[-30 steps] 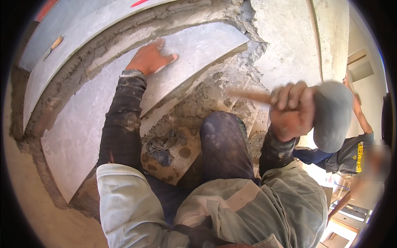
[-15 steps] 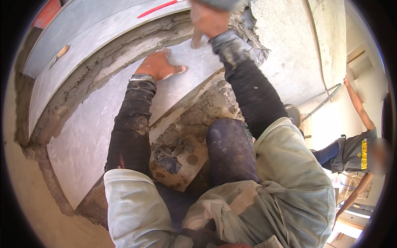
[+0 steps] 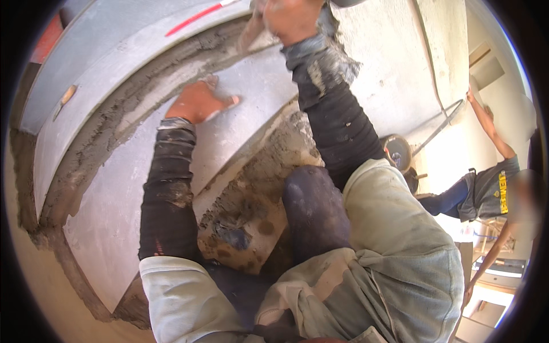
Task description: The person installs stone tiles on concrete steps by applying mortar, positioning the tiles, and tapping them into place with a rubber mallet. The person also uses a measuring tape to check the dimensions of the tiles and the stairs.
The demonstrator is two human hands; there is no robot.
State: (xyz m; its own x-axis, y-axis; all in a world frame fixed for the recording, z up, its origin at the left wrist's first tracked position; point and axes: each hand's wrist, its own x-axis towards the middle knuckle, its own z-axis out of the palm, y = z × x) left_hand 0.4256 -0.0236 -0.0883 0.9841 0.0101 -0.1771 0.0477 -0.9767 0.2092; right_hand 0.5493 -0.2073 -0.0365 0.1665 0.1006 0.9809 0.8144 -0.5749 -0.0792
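Note:
My left hand (image 3: 197, 103) lies on a pale grey stone slab (image 3: 114, 211), fingers near its far edge and thumb spread out. At the top of the view, my right hand (image 3: 293, 22) is closed round the handle of what looks like a mallet (image 3: 250, 35). That hand and handle are blurred, and the dark head is mostly cut off by the upper edge. Wet grey mortar (image 3: 86, 151) runs along the slab's far side, below a raised step. More rough mortar (image 3: 269, 146) shows along the near side, beside my knee.
On the upper step lie a red pencil-like marker (image 3: 193, 20) and a small wooden-handled tool (image 3: 66, 98). A pale wall (image 3: 394, 63) rises at the right. Beyond it stands a dark bucket (image 3: 396, 150). Another person (image 3: 486, 191) is at the far right, one arm raised.
The view has shifted slightly, moving the scene left. My right hand and the mallet have swung a little, the head now further out of the picture. My left hand stays on the slab.

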